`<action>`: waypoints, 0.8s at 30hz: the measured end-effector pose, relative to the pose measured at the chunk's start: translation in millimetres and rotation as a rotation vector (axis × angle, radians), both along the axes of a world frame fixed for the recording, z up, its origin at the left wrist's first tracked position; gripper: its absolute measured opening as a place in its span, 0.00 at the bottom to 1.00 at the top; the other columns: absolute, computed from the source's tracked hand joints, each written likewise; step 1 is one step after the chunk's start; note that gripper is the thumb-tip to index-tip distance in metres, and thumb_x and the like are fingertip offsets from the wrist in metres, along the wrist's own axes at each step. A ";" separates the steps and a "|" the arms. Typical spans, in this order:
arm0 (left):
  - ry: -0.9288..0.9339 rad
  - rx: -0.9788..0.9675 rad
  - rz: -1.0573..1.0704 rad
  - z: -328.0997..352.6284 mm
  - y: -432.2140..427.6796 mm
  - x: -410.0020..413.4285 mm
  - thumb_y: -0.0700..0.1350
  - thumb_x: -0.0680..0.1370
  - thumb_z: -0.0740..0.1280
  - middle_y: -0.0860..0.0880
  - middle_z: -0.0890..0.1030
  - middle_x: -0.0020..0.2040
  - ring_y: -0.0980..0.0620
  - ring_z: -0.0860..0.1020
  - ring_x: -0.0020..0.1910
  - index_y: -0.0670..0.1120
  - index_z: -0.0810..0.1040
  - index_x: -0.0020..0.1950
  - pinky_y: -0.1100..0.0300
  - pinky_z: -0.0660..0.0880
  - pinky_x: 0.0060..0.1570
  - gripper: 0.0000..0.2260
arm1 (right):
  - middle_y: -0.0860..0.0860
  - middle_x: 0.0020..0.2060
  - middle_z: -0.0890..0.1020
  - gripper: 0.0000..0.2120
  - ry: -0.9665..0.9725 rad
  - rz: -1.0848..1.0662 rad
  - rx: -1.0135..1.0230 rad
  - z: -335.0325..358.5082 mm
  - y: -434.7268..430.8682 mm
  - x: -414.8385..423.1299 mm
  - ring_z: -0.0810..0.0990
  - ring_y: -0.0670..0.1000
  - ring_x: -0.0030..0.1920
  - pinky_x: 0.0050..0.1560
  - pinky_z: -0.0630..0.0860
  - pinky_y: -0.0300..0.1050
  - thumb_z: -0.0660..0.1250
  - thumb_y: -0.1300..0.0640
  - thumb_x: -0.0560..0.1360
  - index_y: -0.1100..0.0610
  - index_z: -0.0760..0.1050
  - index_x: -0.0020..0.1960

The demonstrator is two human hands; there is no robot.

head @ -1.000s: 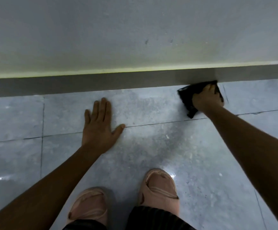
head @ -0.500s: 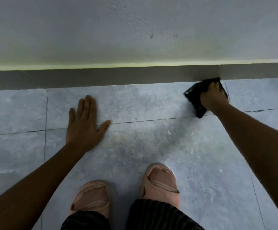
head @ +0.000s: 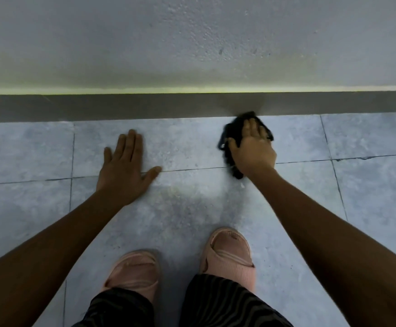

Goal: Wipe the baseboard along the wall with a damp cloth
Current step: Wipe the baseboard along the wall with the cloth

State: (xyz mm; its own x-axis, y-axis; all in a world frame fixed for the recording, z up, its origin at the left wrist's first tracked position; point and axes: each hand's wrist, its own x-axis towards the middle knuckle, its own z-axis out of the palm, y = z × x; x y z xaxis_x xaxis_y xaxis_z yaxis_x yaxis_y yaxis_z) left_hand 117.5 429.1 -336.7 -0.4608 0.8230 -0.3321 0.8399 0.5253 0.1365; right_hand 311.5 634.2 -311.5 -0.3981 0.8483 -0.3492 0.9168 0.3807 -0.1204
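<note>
A dark grey baseboard [head: 121, 107] runs along the foot of the pale wall [head: 192, 43], across the whole view. My right hand [head: 253, 149] presses a black cloth [head: 233, 131] down where the floor meets the baseboard, right of centre. The cloth's far edge touches the baseboard's lower edge, and part of the cloth is hidden under my palm. My left hand [head: 125, 171] lies flat on the tiled floor, fingers apart and holding nothing, a short way left of the cloth.
Grey floor tiles [head: 192, 220] with dark grout lines fill the lower view. My two feet in pink slippers [head: 230, 253] stand close behind my hands, with striped dark trousers at the bottom edge.
My right hand has slid the cloth leftward along the baseboard. My left hand stays planted on the floor, and the view has shifted.
</note>
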 end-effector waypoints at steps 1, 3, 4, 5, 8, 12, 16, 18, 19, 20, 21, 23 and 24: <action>0.000 -0.021 -0.008 0.8 1.0 -1.3 0.67 0.75 0.45 0.43 0.39 0.78 0.45 0.40 0.77 0.43 0.36 0.76 0.43 0.44 0.74 0.40 | 0.53 0.78 0.52 0.32 0.002 -0.063 0.000 1.4 9.0 8.8 0.51 0.57 0.77 0.74 0.57 0.55 0.52 0.45 0.80 0.58 0.48 0.78; -0.004 -0.039 -0.016 0.6 2.3 -2.7 0.66 0.76 0.47 0.44 0.38 0.78 0.45 0.40 0.77 0.43 0.36 0.76 0.43 0.44 0.74 0.40 | 0.53 0.79 0.50 0.31 -0.028 -0.163 -0.032 6.1 30.3 22.4 0.50 0.57 0.77 0.74 0.56 0.56 0.51 0.46 0.81 0.59 0.47 0.78; -0.012 -0.041 -0.015 0.4 3.3 -2.6 0.66 0.76 0.47 0.44 0.37 0.78 0.45 0.40 0.77 0.43 0.36 0.76 0.43 0.44 0.74 0.40 | 0.53 0.79 0.49 0.31 -0.047 -0.190 -0.059 8.5 39.5 26.0 0.49 0.57 0.78 0.74 0.55 0.57 0.51 0.47 0.81 0.59 0.47 0.78; -0.023 -0.044 -0.012 0.7 3.9 -2.8 0.66 0.77 0.47 0.44 0.37 0.78 0.45 0.39 0.77 0.43 0.36 0.76 0.42 0.43 0.74 0.39 | 0.54 0.79 0.48 0.30 -0.062 -0.203 -0.081 10.1 45.3 25.8 0.48 0.58 0.78 0.74 0.54 0.57 0.51 0.48 0.81 0.60 0.46 0.78; -0.033 -0.044 -0.004 1.2 3.9 -3.5 0.66 0.77 0.47 0.45 0.36 0.78 0.45 0.38 0.77 0.44 0.35 0.76 0.42 0.42 0.74 0.39 | 0.55 0.79 0.49 0.29 -0.078 -0.190 -0.092 10.0 35.9 7.5 0.48 0.61 0.77 0.74 0.54 0.58 0.50 0.51 0.81 0.61 0.46 0.78; -0.004 -0.021 -0.022 -1.2 2.7 -3.4 0.66 0.76 0.45 0.45 0.36 0.78 0.45 0.38 0.77 0.44 0.35 0.76 0.43 0.42 0.74 0.39 | 0.53 0.79 0.50 0.29 -0.043 0.037 -0.058 4.0 -17.6 -32.9 0.48 0.59 0.77 0.75 0.55 0.56 0.53 0.51 0.80 0.59 0.49 0.78; -0.015 -0.001 -0.021 -4.0 0.4 -5.1 0.66 0.77 0.46 0.45 0.36 0.78 0.46 0.38 0.77 0.45 0.35 0.76 0.43 0.41 0.74 0.38 | 0.50 0.79 0.52 0.28 -0.009 0.323 -0.028 1.3 -42.7 -56.9 0.49 0.56 0.78 0.75 0.53 0.52 0.52 0.51 0.80 0.56 0.50 0.78; -0.031 0.019 -0.016 -4.6 -0.9 -6.4 0.66 0.77 0.47 0.46 0.35 0.78 0.47 0.38 0.77 0.45 0.35 0.76 0.44 0.40 0.74 0.38 | 0.48 0.78 0.53 0.28 -0.019 0.362 -0.009 3.7 -35.8 -48.4 0.52 0.54 0.77 0.74 0.57 0.52 0.53 0.51 0.80 0.53 0.51 0.78; -0.041 0.030 -0.022 -4.4 -0.9 -7.0 0.66 0.77 0.47 0.46 0.35 0.78 0.47 0.38 0.77 0.45 0.35 0.76 0.44 0.40 0.74 0.39 | 0.48 0.78 0.54 0.28 -0.015 0.325 -0.002 5.1 -29.1 -39.0 0.54 0.54 0.77 0.72 0.60 0.53 0.54 0.51 0.80 0.52 0.52 0.78; -0.048 0.039 -0.032 -4.7 -2.3 -9.0 0.66 0.77 0.48 0.46 0.36 0.78 0.48 0.38 0.77 0.45 0.35 0.76 0.45 0.39 0.74 0.39 | 0.48 0.78 0.55 0.28 -0.008 0.260 0.002 5.7 -21.2 -28.7 0.56 0.54 0.76 0.69 0.64 0.54 0.55 0.51 0.80 0.51 0.53 0.78; -0.050 0.045 -0.042 -5.3 -4.7 -11.9 0.66 0.77 0.49 0.46 0.36 0.78 0.48 0.38 0.77 0.45 0.35 0.76 0.46 0.39 0.74 0.39 | 0.48 0.78 0.55 0.28 -0.002 0.186 -0.001 6.5 -12.3 -18.4 0.57 0.54 0.76 0.66 0.67 0.56 0.55 0.51 0.79 0.51 0.53 0.77; -0.050 0.058 -0.018 -5.8 -15.7 -18.9 0.66 0.77 0.50 0.45 0.37 0.78 0.48 0.38 0.77 0.44 0.36 0.77 0.47 0.39 0.74 0.40 | 0.48 0.78 0.54 0.27 -0.018 0.065 -0.014 7.9 3.9 -2.4 0.54 0.54 0.77 0.65 0.67 0.60 0.54 0.52 0.80 0.52 0.53 0.77; -0.044 0.074 0.028 -6.3 -22.9 -23.2 0.66 0.77 0.50 0.45 0.37 0.78 0.48 0.38 0.77 0.43 0.37 0.77 0.47 0.39 0.74 0.40 | 0.49 0.78 0.54 0.27 -0.029 0.020 -0.017 8.2 9.8 1.4 0.52 0.54 0.77 0.66 0.66 0.61 0.53 0.52 0.80 0.53 0.53 0.78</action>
State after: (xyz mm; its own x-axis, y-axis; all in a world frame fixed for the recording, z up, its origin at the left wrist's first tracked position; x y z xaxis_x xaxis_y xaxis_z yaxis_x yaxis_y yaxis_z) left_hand 94.3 406.2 -343.1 -0.4702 0.8330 -0.2917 0.8174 0.5357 0.2120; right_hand 313.0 644.0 -303.2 -0.4048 0.8339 -0.3753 0.9121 0.3974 -0.1007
